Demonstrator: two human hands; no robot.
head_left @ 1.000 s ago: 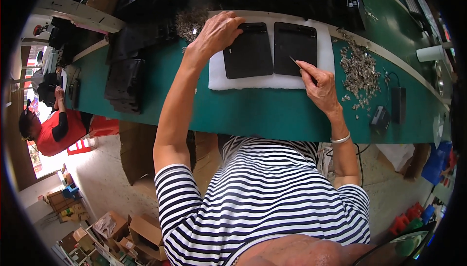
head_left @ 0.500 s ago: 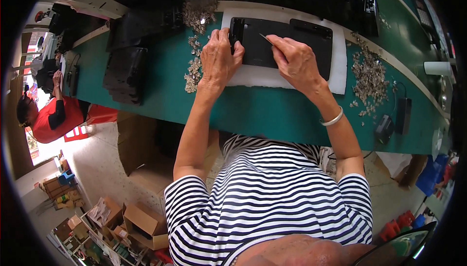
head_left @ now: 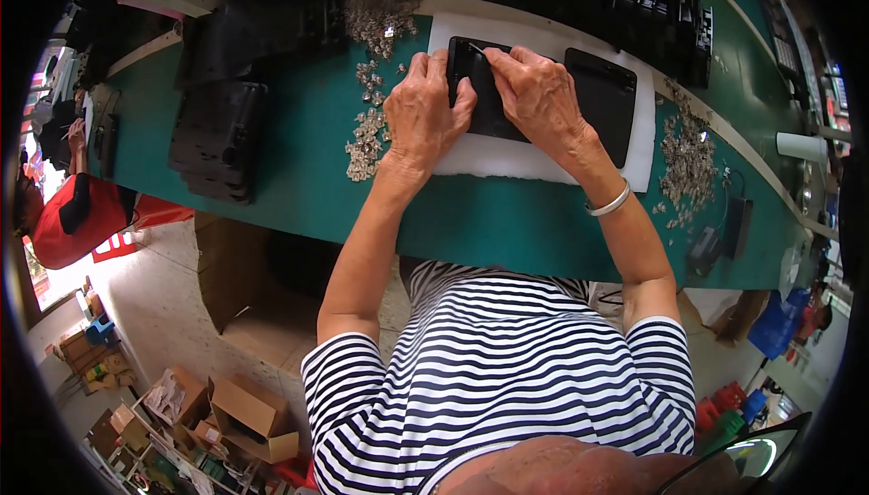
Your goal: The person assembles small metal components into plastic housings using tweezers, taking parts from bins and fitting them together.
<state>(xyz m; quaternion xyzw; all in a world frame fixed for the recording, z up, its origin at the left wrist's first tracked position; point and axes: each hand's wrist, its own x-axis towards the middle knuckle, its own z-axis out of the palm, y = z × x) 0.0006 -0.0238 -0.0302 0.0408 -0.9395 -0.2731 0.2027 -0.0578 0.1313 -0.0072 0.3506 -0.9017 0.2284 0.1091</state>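
Note:
A black plastic panel (head_left: 602, 106) lies on a white foam sheet (head_left: 498, 164) on the green table. My left hand (head_left: 424, 115) grips the panel's left edge, the thumb over its face and the fingers at the rim. Between thumb and fingers of my right hand (head_left: 541, 97) is a thin metal tool (head_left: 475, 48), its exact kind hard to make out. The tool's tip is at the panel's upper left corner. Small shiny metal pieces (head_left: 367, 147) lie in heaps just left of my left hand.
Another heap of small metal pieces (head_left: 688, 169) lies right of the foam. Stacked black plastic parts (head_left: 217, 142) stand at the left, with more black parts along the back. A black corded device (head_left: 738, 228) sits far right. A person in red (head_left: 86, 214) works at far left.
My right hand has moved left and up with the metal tool, from the panel's middle to its upper left corner. My left hand stays at the left edge. The whole view has shifted slightly.

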